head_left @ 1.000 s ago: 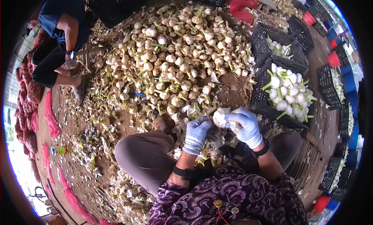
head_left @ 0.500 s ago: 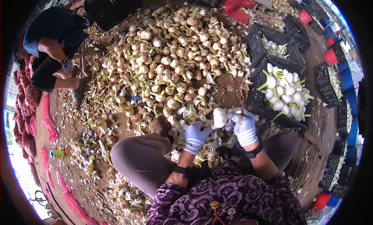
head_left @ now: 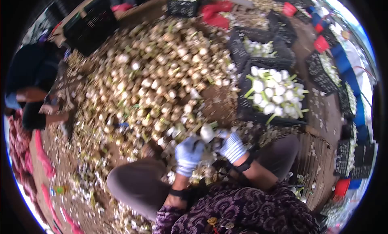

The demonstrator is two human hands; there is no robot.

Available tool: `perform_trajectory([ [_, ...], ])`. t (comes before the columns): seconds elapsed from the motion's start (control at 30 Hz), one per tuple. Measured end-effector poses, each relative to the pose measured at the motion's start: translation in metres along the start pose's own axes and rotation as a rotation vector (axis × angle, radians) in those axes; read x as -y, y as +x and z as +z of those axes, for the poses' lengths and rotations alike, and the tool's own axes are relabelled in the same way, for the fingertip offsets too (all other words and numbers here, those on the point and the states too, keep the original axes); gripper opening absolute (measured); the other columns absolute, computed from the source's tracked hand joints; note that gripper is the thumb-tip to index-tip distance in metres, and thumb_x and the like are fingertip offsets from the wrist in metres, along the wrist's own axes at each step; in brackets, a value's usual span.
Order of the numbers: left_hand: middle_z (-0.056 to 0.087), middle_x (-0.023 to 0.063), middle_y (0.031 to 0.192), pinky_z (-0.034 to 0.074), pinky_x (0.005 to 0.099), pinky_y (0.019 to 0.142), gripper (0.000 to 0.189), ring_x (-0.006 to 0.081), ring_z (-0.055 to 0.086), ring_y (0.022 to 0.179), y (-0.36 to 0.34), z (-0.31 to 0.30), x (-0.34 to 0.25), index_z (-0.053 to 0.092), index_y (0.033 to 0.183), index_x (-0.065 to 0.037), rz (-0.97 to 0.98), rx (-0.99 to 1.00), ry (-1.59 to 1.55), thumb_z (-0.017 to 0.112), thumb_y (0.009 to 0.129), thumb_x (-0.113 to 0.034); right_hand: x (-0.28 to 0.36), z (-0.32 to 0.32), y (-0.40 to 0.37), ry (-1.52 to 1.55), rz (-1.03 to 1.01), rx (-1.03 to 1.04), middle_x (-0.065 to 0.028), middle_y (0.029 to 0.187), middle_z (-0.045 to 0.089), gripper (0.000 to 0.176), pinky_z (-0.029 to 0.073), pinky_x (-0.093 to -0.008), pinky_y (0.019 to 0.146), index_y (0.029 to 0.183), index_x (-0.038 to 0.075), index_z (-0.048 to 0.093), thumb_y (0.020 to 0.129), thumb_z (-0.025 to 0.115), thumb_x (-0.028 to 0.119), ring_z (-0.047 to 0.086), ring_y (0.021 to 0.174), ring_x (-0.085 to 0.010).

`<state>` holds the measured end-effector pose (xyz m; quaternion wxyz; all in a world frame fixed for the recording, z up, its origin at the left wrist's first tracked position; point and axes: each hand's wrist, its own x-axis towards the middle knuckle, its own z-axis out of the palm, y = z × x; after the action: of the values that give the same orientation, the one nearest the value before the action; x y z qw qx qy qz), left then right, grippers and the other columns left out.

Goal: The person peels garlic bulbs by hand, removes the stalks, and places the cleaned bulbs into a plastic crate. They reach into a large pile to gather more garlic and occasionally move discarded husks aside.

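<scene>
A white garlic bulb [head_left: 207,133] with a green stem sits between my gloved hands, above the strewn peelings. My left hand [head_left: 189,152], in a striped white and blue glove, has its fingers curled just left of the bulb; what they hold, if anything, is blurred. My right hand [head_left: 230,146] is closed at the bulb's right side, around something dark that I cannot make out. In front of both hands spreads a large heap of unpeeled garlic [head_left: 161,72].
A black crate [head_left: 244,109] of white bulbs stands at the right, with another crate [head_left: 238,44] behind it. More crates and red buckets [head_left: 321,44] line the far right. Another person [head_left: 34,72] sits bent over at the left. A red net [head_left: 214,14] lies at the back.
The view has shifted, so the heap and crates appear further left. The bulb that was close against my right hand's fingers now shows between both hands, nearer my left hand.
</scene>
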<state>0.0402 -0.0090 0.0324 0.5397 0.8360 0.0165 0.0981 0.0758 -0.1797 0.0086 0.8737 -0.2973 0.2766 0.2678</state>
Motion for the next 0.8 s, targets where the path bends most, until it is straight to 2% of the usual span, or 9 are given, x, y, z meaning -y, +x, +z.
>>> perform_trajectory([
  [0.23, 0.057, 0.0141, 0.059, 0.045, 0.0454, 0.051, 0.015, 0.0337, 0.057, 0.055, -0.001, 0.005, 0.048, 0.056, 0.063, -0.007, -0.103, -0.075, 0.671, 0.059, 0.071, -0.021, 0.012, 0.001, -0.013, 0.101, 0.149, 0.113, -0.0088, 0.064, 0.057, 0.014, 0.040, -0.0286, 0.048, 0.086, 0.005, 0.058, 0.079, 0.058, 0.018, 0.051, 0.051, -0.0189],
  [0.3, 0.060, 0.0121, 0.062, 0.047, 0.0394, 0.052, 0.013, 0.0289, 0.059, 0.055, 0.002, 0.005, 0.048, 0.062, 0.076, -0.005, -0.206, 0.017, 0.528, 0.060, 0.076, -0.018, 0.023, 0.002, -0.016, 0.097, 0.123, 0.113, -0.0083, 0.064, 0.057, 0.015, 0.040, -0.0279, 0.048, 0.086, 0.006, 0.058, 0.080, 0.058, 0.019, 0.052, 0.052, -0.0178],
  [0.37, 0.062, 0.0068, 0.076, 0.048, 0.0311, 0.060, 0.020, 0.0177, 0.060, 0.066, 0.004, 0.012, 0.032, 0.060, 0.096, 0.000, -0.381, 0.075, -0.483, 0.062, 0.079, -0.010, 0.032, 0.003, -0.017, 0.116, 0.033, 0.097, -0.0077, 0.064, 0.057, 0.014, 0.040, -0.0280, 0.048, 0.085, 0.006, 0.058, 0.081, 0.057, 0.019, 0.052, 0.054, -0.0170],
  [0.43, 0.058, 0.0035, 0.087, 0.045, 0.0232, 0.066, 0.038, 0.0105, 0.053, 0.073, 0.005, 0.020, 0.000, 0.052, 0.112, 0.002, -0.266, 0.139, -0.782, 0.065, 0.079, -0.014, 0.034, -0.003, -0.013, 0.221, 0.033, 0.091, -0.0083, 0.071, 0.056, 0.016, 0.041, -0.0266, 0.049, 0.092, 0.005, 0.057, 0.078, 0.060, 0.012, 0.052, 0.059, -0.0165],
  [0.53, 0.062, 0.0071, 0.077, 0.046, 0.0266, 0.060, 0.037, 0.0154, 0.057, 0.063, 0.007, 0.020, -0.010, 0.054, 0.109, 0.002, 0.003, 0.189, -0.107, 0.065, 0.079, -0.015, 0.026, 0.001, -0.014, 0.277, 0.046, 0.155, -0.0084, 0.071, 0.054, 0.021, 0.044, -0.0270, 0.050, 0.096, -0.001, 0.053, 0.078, 0.057, 0.009, 0.051, 0.059, -0.0169],
  [0.57, 0.062, 0.0092, 0.073, 0.047, 0.0282, 0.057, 0.036, 0.0186, 0.059, 0.059, 0.007, 0.022, -0.004, 0.054, 0.107, 0.002, 0.074, 0.156, 0.055, 0.065, 0.078, -0.016, 0.024, 0.010, -0.017, 0.267, 0.056, 0.053, -0.0068, 0.062, 0.053, 0.008, 0.039, -0.0245, 0.046, 0.076, 0.006, 0.057, 0.078, 0.057, 0.014, 0.047, 0.052, -0.0163],
  [0.6, 0.060, 0.0160, 0.070, 0.047, 0.0390, 0.054, 0.034, 0.0352, 0.059, 0.062, 0.009, 0.022, -0.008, 0.055, 0.103, 0.002, 0.145, 0.138, 0.113, 0.064, 0.076, -0.016, 0.021, 0.009, -0.015, 0.266, 0.061, 0.034, -0.0064, 0.062, 0.052, 0.008, 0.039, -0.0248, 0.046, 0.075, 0.007, 0.057, 0.078, 0.058, 0.014, 0.046, 0.052, -0.0162],
  [0.7, 0.058, 0.0141, 0.065, 0.045, 0.0380, 0.051, 0.013, 0.0301, 0.057, 0.053, 0.012, 0.023, -0.016, 0.055, 0.084, 0.000, 0.301, 0.065, 0.323, 0.059, 0.077, -0.011, 0.020, 0.006, -0.016, 0.274, 0.058, 0.086, -0.0055, 0.061, 0.052, 0.007, 0.040, -0.0259, 0.046, 0.075, 0.007, 0.056, 0.078, 0.060, 0.013, 0.046, 0.051, -0.0164],
  [0.8, 0.056, 0.0132, 0.057, 0.046, 0.0367, 0.049, 0.007, 0.0246, 0.055, 0.047, 0.012, 0.022, -0.025, 0.056, 0.075, 0.000, -0.133, 0.156, -0.203, 0.054, 0.077, -0.005, 0.022, 0.011, -0.025, 0.251, 0.039, 0.060, -0.0054, 0.061, 0.052, 0.009, 0.039, -0.0262, 0.043, 0.077, 0.006, 0.056, 0.077, 0.061, 0.014, 0.047, 0.049, -0.0170],
])
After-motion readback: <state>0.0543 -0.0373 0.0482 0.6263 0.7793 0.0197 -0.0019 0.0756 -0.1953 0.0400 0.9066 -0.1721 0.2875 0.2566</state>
